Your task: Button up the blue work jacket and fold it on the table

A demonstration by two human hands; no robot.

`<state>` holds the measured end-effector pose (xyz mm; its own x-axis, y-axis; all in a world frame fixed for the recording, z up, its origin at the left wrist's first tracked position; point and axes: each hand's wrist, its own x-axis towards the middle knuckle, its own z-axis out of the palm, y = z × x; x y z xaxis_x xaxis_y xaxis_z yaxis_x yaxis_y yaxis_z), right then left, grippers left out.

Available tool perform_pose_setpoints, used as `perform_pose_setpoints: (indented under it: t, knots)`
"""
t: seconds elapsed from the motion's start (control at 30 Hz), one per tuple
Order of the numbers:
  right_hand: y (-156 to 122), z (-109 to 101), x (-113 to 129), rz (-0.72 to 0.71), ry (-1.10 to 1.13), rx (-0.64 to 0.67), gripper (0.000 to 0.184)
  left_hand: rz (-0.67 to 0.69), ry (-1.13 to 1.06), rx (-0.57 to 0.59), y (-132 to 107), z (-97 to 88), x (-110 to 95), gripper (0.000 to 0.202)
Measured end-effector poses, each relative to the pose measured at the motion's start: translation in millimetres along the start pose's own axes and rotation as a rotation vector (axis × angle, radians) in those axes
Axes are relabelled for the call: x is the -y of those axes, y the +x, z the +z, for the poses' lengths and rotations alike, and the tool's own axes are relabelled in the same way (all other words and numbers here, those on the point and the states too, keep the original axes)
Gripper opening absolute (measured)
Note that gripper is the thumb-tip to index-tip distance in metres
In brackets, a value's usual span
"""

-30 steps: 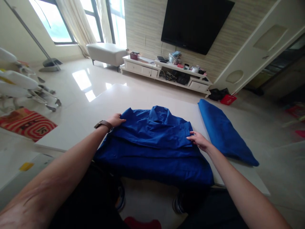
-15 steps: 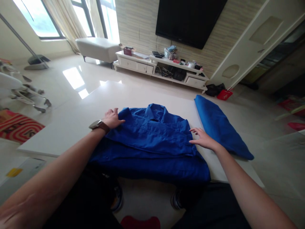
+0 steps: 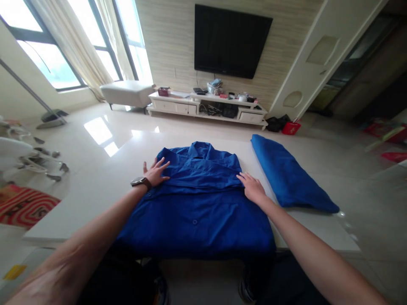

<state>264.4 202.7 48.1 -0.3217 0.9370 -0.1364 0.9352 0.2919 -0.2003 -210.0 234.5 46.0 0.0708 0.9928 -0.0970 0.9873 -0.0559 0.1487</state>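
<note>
A blue collared shirt [image 3: 197,212] lies on the white table [image 3: 85,186], its collar at the far side and its lower part reaching over the near edge. Its sleeves appear laid across the chest. My left hand [image 3: 155,173], with a watch on the wrist, rests with fingers spread on the shirt's left side. On the right side of the shirt my right hand [image 3: 252,185] lies with fingers stretched out, touching the cloth. Neither hand grips anything. A second blue garment [image 3: 289,178], folded into a long bundle, lies to the right.
Beyond the table stand a low white TV cabinet [image 3: 171,106] with small items and a grey-white bench [image 3: 127,94]. A red patterned bag [image 3: 28,205] is at the left, near a white wheeled chair frame [image 3: 34,156]. A red box [image 3: 291,128] sits on the floor.
Both hands have come down onto the shirt, the right one moving inward to touch its side. More of the shirt's lower front now shows flat. The camera view has tilted up.
</note>
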Motion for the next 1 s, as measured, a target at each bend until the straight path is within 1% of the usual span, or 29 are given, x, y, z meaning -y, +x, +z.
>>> perform_pose_setpoints:
  t: [0.03,0.07,0.13,0.17,0.23,0.3,0.33,0.4,0.47,0.53,0.6,0.67,0.7,0.73,0.77,0.8,0.87,0.9,0.93,0.97,1.0]
  knots:
    - [3.6,-0.8,3.6,-0.005,0.009,-0.025,0.075,0.010,-0.010,-0.026,2.4,-3.7,-9.4,0.086]
    - [5.0,-1.1,6.6,-0.022,0.022,0.004,0.073,0.022,-0.038,-0.005,1.0,-5.5,-18.3,0.084]
    - [1.4,-0.7,9.8,-0.040,0.044,0.140,0.080,0.030,-0.110,0.107,-13.0,-2.7,-29.3,0.083]
    - [-3.1,-0.1,9.8,-0.021,0.052,0.199,0.089,0.022,-0.133,0.150,-24.6,1.7,-29.5,0.085]
    - [-15.3,1.5,7.1,0.041,0.062,0.289,0.111,-0.031,-0.123,0.183,-52.4,14.1,-17.9,0.094]
    - [-27.8,3.9,2.0,0.064,0.075,0.408,0.128,-0.136,-0.100,0.259,-78.8,27.6,3.5,0.104]
    - [-32.5,5.4,-0.9,0.053,0.076,0.465,0.132,-0.159,-0.095,0.304,-88.8,33.5,14.0,0.103]
    - [-36.1,8.4,-5.9,0.030,0.056,0.506,0.131,-0.152,-0.077,0.312,-98.9,41.5,27.4,0.093]
    - [-31.1,8.8,-8.2,0.036,0.025,0.452,0.121,-0.124,-0.055,0.240,-95.1,43.8,27.3,0.084]
    - [-21.3,3.9,-6.0,0.070,-0.007,0.332,0.105,-0.104,-0.043,0.142,-81.6,41.0,17.3,0.079]
    - [-14.5,-6.2,1.5,0.125,-0.044,0.199,0.086,-0.112,-0.048,0.061,-67.2,35.4,6.6,0.076]
    - [-16.9,-17.3,13.5,0.158,-0.057,0.106,0.074,-0.181,-0.063,0.008,-59.7,29.9,3.8,0.077]
    - [-22.2,-21.4,20.7,0.139,-0.038,0.106,0.073,-0.237,-0.067,-0.017,-60.1,27.8,7.0,0.078]
    - [-29.8,-23.6,28.3,0.092,-0.001,0.143,0.076,-0.297,-0.065,-0.037,-63.5,26.4,13.1,0.079]
    - [-39.1,-23.4,36.1,0.023,0.047,0.216,0.084,-0.348,-0.058,-0.048,-69.9,25.6,21.8,0.081]
    - [-49.2,-20.7,43.8,-0.058,0.093,0.318,0.095,-0.389,-0.047,-0.044,-79.0,25.2,32.2,0.082]
    - [-69.0,-8.1,58.7,-0.184,0.131,0.531,0.117,-0.435,-0.025,0.020,-104.8,25.1,53.4,0.085]
    - [-77.3,1.0,65.6,-0.210,0.116,0.612,0.125,-0.445,-0.028,0.065,-120.8,25.3,62.0,0.086]
    - [-84.0,11.1,72.2,-0.214,0.083,0.655,0.131,-0.444,-0.047,0.106,-138.2,25.9,67.8,0.089]
    - [-89.0,21.7,78.3,-0.206,0.037,0.661,0.136,-0.414,-0.079,0.135,-156.6,27.2,70.1,0.091]
    - [-92.5,32.0,83.9,-0.193,-0.017,0.636,0.141,-0.353,-0.106,0.151,-175.3,29.3,68.6,0.095]
